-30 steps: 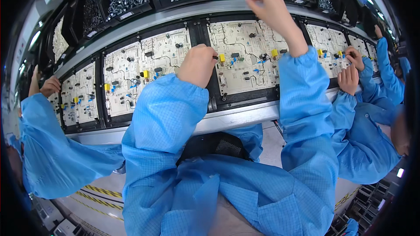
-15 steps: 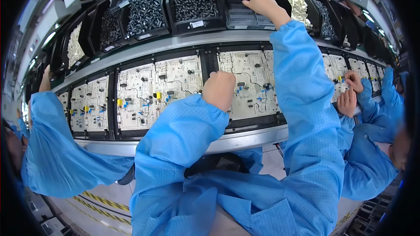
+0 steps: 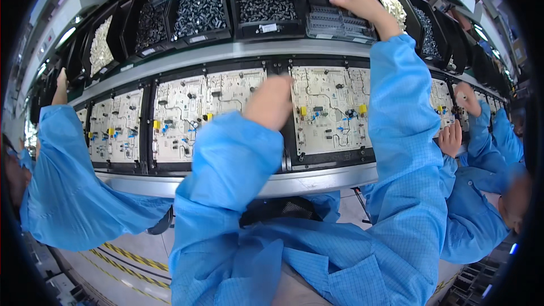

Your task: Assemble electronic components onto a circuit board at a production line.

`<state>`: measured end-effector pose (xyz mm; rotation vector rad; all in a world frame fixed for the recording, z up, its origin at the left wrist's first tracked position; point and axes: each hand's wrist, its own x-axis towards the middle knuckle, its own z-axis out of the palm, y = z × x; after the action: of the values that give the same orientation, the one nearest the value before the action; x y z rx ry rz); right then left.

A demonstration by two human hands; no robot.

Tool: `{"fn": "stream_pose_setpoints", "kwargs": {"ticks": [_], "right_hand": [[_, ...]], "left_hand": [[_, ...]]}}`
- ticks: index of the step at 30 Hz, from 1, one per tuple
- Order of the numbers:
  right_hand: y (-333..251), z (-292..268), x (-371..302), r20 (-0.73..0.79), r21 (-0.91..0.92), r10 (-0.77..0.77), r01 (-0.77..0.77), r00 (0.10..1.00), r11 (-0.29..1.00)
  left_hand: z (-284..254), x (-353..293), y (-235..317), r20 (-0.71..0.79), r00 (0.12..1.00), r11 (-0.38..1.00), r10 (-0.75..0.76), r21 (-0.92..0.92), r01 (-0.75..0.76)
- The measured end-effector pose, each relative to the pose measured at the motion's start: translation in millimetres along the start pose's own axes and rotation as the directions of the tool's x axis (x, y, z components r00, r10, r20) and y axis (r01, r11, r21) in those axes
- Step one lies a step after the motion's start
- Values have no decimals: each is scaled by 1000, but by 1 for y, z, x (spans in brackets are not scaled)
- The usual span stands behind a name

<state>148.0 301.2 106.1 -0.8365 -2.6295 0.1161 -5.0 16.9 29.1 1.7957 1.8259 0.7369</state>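
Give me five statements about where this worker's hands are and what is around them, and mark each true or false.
1. The right hand reaches into a black parts bin on the upper shelf. True.
2. The left hand is up in a bin too. False: it is lower, in front of the white circuit boards.
3. The worker's sleeves are blue. True.
4. The boards carry no parts. False: small yellow, blue and black components sit on them.
5. Nobody else is nearby. False: blue-sleeved co-workers work on both sides.
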Motion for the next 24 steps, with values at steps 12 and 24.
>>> {"fn": "stream_pose_setpoints", "kwargs": {"ticks": [12,24], "right_hand": [[-78,36,-118,302,430,-26,-112,953,896],[-70,53,-131,311,463,-87,-71,947,883]], "left_hand": [[-151,133,-183,-449,893,858,0,459,230],[-148,141,-177,-437,897,878,-61,403,257]]}}
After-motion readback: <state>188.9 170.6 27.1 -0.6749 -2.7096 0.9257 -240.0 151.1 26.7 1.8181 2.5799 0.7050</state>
